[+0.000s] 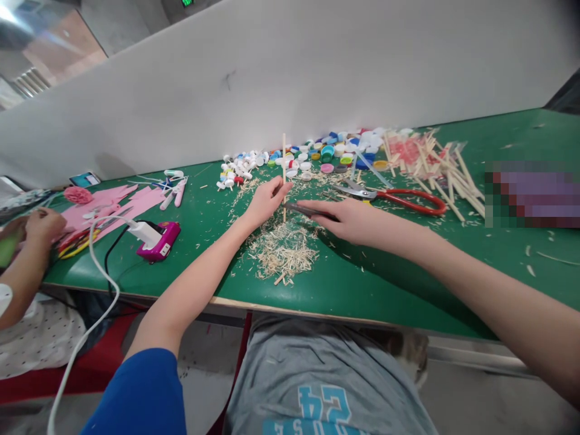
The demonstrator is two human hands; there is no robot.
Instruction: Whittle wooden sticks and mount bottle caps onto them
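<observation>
Pinched in my left hand [266,202] is a thin wooden stick [284,156], held upright with its lower end near the shavings on the green table. My right hand [348,219] is closed around a dark knife [308,210]. The knife points left, and its tip is at the lower part of the stick, just under my left fingers; whether the edge touches the wood is hard to make out. A heap of pale wood shavings [287,254] lies below both hands. Red-handled scissors [414,200] rest just beyond my right wrist.
Many coloured bottle caps [327,154] lie along the white partition [290,78]. Wooden sticks [446,166] are piled at the right. On the left are a magenta power adapter [161,243] with a white cable, pink paper [113,202], glue guns [176,190] and another person's hand [44,225].
</observation>
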